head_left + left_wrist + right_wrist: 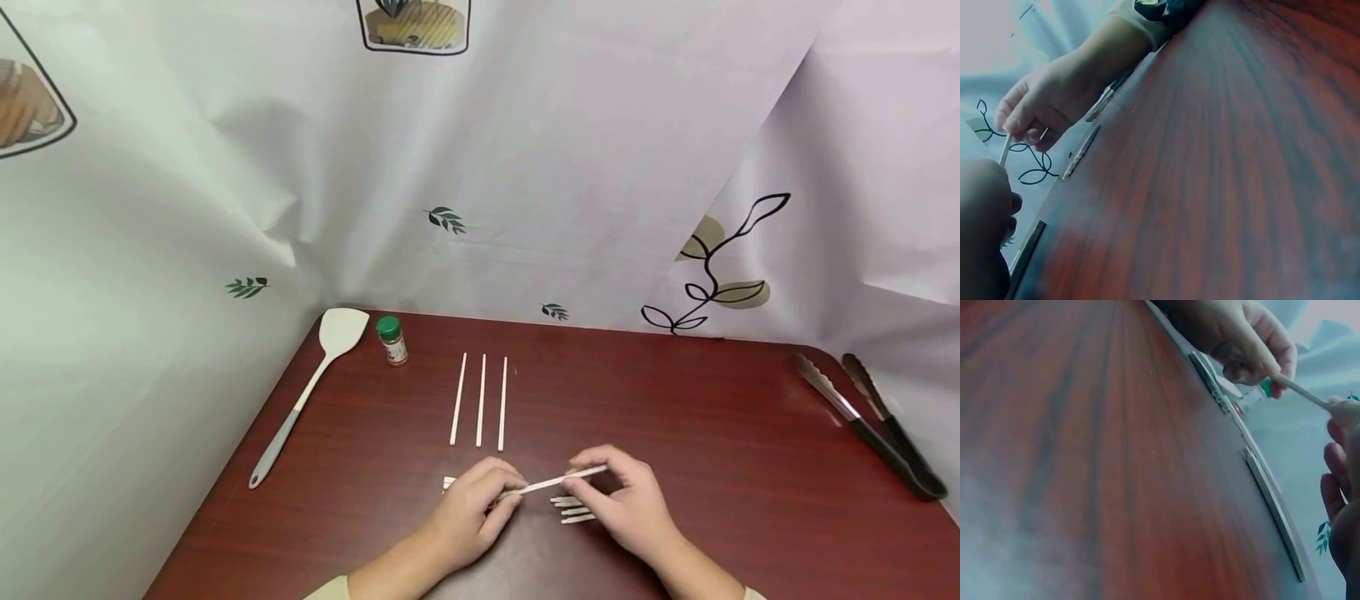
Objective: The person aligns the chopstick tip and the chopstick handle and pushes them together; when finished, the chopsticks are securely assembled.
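Observation:
A thin white chopstick [543,484] is held slightly tilted above the table, its right end higher in the head view. My left hand [472,508] pinches it near its left end between thumb and fingers. Toward the other end, my right hand [626,500] pinches it the same way. Several more chopsticks [576,510] lie on the table below the right hand, partly covered by it. Beside the left hand, other chopstick ends [448,482] peek out, mostly hidden. Three chopsticks [481,400] lie apart, roughly parallel, beyond the hands.
On the left of the dark red table [360,433] lies a white spatula [341,333] with a grey handle. Near it stands a green-capped spice jar [393,342]. Metal tongs [877,429] with black handles lie at the right edge. A pale printed curtain [525,167] hangs behind.

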Motion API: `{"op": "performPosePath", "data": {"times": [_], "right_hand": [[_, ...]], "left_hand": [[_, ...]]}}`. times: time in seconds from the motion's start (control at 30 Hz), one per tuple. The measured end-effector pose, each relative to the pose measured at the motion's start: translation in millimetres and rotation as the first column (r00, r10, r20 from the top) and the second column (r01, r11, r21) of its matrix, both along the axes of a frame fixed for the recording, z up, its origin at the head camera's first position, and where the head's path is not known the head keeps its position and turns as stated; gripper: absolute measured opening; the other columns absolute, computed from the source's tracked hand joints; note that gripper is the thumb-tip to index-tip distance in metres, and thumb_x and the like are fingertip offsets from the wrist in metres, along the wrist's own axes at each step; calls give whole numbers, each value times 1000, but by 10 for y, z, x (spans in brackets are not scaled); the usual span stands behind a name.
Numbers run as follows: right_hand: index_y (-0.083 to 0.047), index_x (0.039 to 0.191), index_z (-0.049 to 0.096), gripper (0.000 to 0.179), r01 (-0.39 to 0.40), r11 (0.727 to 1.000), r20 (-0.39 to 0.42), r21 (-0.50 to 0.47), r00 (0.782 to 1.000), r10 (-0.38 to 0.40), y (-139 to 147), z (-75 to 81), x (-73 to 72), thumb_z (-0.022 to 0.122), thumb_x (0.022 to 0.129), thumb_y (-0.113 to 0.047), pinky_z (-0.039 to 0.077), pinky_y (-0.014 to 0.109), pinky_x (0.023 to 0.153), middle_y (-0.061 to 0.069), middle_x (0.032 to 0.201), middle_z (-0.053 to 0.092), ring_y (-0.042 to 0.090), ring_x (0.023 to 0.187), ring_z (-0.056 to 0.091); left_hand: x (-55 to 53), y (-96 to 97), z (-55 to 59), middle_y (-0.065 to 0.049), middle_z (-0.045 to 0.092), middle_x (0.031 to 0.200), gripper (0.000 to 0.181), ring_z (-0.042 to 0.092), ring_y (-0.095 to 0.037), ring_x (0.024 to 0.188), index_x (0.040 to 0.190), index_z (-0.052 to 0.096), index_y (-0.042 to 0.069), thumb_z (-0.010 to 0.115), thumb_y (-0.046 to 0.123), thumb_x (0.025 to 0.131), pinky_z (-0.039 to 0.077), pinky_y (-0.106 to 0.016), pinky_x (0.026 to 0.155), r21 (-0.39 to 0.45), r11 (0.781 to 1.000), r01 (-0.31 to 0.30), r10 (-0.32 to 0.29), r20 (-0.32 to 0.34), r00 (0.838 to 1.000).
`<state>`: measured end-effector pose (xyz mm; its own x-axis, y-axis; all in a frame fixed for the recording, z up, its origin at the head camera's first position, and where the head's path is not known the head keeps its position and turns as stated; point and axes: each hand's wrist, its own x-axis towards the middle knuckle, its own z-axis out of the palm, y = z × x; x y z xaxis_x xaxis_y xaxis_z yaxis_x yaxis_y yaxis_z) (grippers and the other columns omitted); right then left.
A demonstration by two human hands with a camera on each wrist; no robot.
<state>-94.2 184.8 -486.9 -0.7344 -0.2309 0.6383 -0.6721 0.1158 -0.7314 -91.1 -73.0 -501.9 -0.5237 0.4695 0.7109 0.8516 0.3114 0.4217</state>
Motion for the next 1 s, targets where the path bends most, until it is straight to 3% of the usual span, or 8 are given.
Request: {"op": "performPosePath", "data": {"times": [0.1, 0.2, 0.37, 0.6, 0.77, 1.0], "right_hand": [[1, 109, 66, 37, 19, 998, 154, -61, 988, -9, 37, 42, -6, 77, 82, 23, 60, 26, 67, 11, 90, 75, 10, 79, 73], [5, 122, 62, 41, 45, 995, 197, -85, 980, -27, 45, 85, -53, 74, 86, 22, 59, 24, 72, 12, 91, 75, 12, 81, 71], [5, 139, 54, 54, 96, 991, 283, -93, 957, -66, 27, 154, -141, 72, 90, 18, 53, 21, 69, 9, 86, 73, 11, 77, 66], [-3, 140, 55, 50, 97, 993, 360, 68, 926, -115, 25, 257, -279, 76, 94, 4, 47, 24, 54, 7, 83, 71, 9, 65, 58], [-7, 138, 55, 48, 88, 983, 418, 160, 896, -148, 75, 310, -410, 78, 96, -4, 47, 26, 49, 6, 83, 72, 10, 58, 56], [-3, 140, 53, 54, 67, 948, 435, 311, 877, -205, 68, 277, -677, 80, 95, -12, 49, 25, 66, 3, 89, 70, 16, 76, 62]], "left_hand": [[5, 7, 4, 7, 73, 109, 24, 69, -4, 96, 118, 71, 15, 75, 8, 96, 54, -21, 85, -91, 996, -17, 13, -37, 999], [0, 22, 16, 9, 74, 112, 25, 70, -3, 100, 119, 72, 17, 76, 11, 96, 54, -23, 84, -170, 985, -20, 2, -103, 995], [-31, 81, 41, 5, 74, 115, 22, 70, -5, 108, 112, 76, 18, 82, 19, 91, 54, -25, 95, -237, 971, 42, -92, -205, 974], [-79, 217, 29, 8, 71, 118, 37, 67, -4, 106, 121, 76, 21, 86, 34, 88, 51, -22, 97, -307, 946, 102, -188, -265, 946], [-174, 300, 11, 11, 71, 114, 34, 66, -4, 98, 118, 78, 23, 85, 33, 87, 51, -20, 88, -282, 957, 66, -148, -282, 948], [-348, 299, -2, 11, 70, 110, 38, 64, -7, 93, 112, 79, 22, 87, 35, 77, 50, -23, 82, -227, 973, -35, -36, -302, 953]]}}
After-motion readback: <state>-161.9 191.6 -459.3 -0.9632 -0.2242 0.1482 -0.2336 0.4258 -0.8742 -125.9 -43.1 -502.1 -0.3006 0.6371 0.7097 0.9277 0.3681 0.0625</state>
